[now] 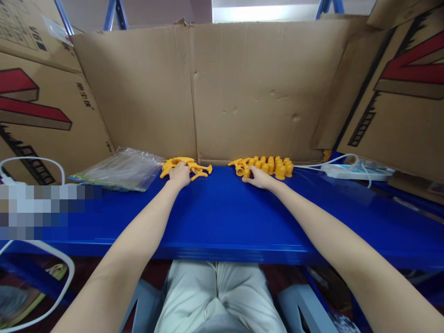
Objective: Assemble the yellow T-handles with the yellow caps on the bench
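A person seated at a blue desk (215, 208) reaches both bare hands toward yellow parts lined up before a cardboard panel (263, 88). The left hand (180, 175) rests over a loose pile (203, 168) of slim, curved parts; whether its fingers pinch one cannot be told. The right hand (261, 178) has thumb and fingers around a yellow cup (246, 175) at the front left edge of a cluster. Close behind that hand, more cups (277, 166) stand in rows, with a few slim parts (237, 162) at their left. Clear plastic bags (121, 169) lie left of the pile, while a white power strip (359, 172) sits right of the cups.
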A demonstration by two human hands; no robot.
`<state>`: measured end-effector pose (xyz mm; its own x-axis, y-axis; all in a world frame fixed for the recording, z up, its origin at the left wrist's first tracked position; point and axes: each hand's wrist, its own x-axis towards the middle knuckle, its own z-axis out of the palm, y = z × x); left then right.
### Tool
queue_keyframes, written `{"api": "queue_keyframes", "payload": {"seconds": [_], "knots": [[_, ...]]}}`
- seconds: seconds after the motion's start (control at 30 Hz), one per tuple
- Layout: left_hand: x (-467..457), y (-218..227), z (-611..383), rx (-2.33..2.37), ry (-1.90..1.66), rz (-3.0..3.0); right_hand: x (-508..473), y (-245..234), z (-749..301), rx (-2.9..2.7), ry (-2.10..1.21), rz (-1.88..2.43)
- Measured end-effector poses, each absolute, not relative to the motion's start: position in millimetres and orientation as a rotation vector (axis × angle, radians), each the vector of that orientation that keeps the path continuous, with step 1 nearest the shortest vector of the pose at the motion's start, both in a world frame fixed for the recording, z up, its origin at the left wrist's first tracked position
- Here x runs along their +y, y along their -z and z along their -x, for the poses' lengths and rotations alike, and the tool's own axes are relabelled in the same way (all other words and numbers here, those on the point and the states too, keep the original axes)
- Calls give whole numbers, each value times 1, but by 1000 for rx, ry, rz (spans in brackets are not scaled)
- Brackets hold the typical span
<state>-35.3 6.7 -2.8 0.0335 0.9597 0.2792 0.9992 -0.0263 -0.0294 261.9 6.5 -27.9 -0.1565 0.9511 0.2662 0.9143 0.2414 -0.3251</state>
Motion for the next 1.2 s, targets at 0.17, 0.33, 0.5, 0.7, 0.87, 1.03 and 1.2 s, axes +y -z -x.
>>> {"api": "queue_keyframes", "payload": {"seconds": [0.17, 0.33, 0.5, 0.7, 0.87, 1.03, 1.2], "knots": [[16, 11, 43, -1932, 299, 2196, 2, 25, -259, -2149, -104, 1708], [26, 14, 51, -1906, 484, 2196, -1, 24, -257, -2160, -97, 1737], [29, 11, 52, -1905, 806, 2099, 0, 24, -258, -2183, -92, 1705], [26, 6, 50, -1857, 1111, 1991, 3, 26, -260, -2191, -97, 1677], [26, -1, 50, -1588, 1530, 1867, 4, 27, -261, -2178, -129, 1637], [24, -5, 43, -1316, 1613, 1936, 5, 27, -261, -2173, -158, 1627], [23, 5, 22, -1168, 1440, 2263, 7, 29, -262, -2167, -147, 1625]]}}
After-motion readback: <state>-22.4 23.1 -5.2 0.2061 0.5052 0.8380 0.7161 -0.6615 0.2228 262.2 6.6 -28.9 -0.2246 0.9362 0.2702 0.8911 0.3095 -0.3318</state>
